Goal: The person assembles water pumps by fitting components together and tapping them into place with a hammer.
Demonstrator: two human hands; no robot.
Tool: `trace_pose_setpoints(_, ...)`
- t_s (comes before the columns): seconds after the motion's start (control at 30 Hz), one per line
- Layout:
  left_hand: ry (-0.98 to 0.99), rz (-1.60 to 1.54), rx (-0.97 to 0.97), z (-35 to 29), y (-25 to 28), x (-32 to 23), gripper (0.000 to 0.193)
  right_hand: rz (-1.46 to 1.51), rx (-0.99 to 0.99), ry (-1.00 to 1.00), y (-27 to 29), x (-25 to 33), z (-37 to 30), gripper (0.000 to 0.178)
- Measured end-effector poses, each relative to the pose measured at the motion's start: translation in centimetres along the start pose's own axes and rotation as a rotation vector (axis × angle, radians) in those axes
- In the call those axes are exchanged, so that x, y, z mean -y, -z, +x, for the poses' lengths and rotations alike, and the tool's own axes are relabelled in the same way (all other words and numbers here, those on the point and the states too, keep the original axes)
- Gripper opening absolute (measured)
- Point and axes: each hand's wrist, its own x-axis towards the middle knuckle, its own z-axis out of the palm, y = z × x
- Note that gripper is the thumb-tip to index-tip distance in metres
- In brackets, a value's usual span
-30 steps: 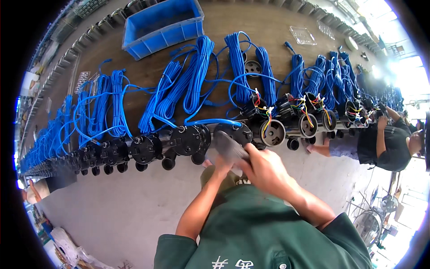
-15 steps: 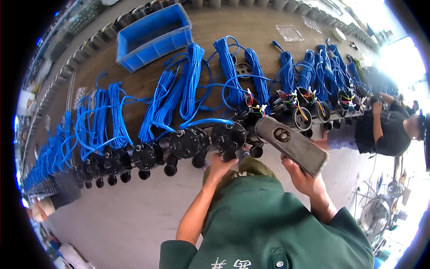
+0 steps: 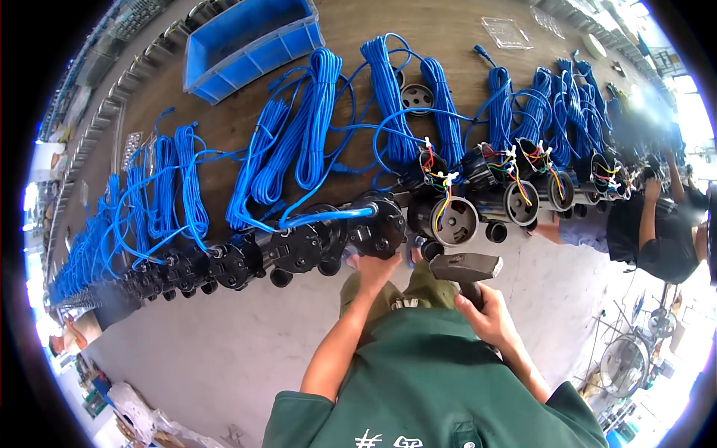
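My right hand (image 3: 489, 317) is closed around the handle of a hammer (image 3: 467, 266), with the worn metal head raised in front of the bench edge. My left hand (image 3: 376, 272) grips the near underside of a black pump housing (image 3: 377, 228), its fingertips hidden beneath it. From that housing's round end cap comes a thick blue cable (image 3: 328, 216). Just right of it lies an open black housing (image 3: 454, 221), a bundle of coloured wires (image 3: 442, 213) sticking out of its end. The hammer head is apart from both housings.
More capped black housings (image 3: 297, 248) line the bench edge to the left, open wired ones (image 3: 521, 203) to the right. Coiled blue cables (image 3: 320, 119) lie on the brown bench behind, near a blue crate (image 3: 254, 52). Another person (image 3: 661, 231) works at the far right.
The hammer's head has swung down and away from the housings, uncovering the open one. My left hand stays at the capped housing. The view has shifted slightly.
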Motion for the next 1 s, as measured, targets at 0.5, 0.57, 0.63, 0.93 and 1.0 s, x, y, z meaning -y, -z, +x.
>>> trace_pose_setpoints(0.5,0.339,-1.181,-0.146,0.3,-1.5,-2.1,0.046,0.614,-0.025,0.243,1.3,2.0,3.1,0.051)
trace_pose_setpoints(0.57,0.369,-1.205,-0.201,0.6,-1.9,-3.5,0.045,0.172,-0.041,0.078,-0.4,-0.1,4.3,0.044)
trace_pose_setpoints(0.63,0.304,-0.783,-0.197,-0.2,-1.7,-3.4,0.046,0.293,0.119,-0.143,-2.7,-2.5,4.7,0.042)
trace_pose_setpoints(0.93,0.221,-0.169,0.02,-0.7,0.8,-3.3,0.062,0.404,-0.019,-0.183,1.7,-1.7,3.7,0.039)
trace_pose_setpoints(1.0,0.196,-0.104,0.028,-0.6,0.6,-3.4,0.061,0.329,-0.014,-0.153,1.1,-2.1,3.3,0.038)
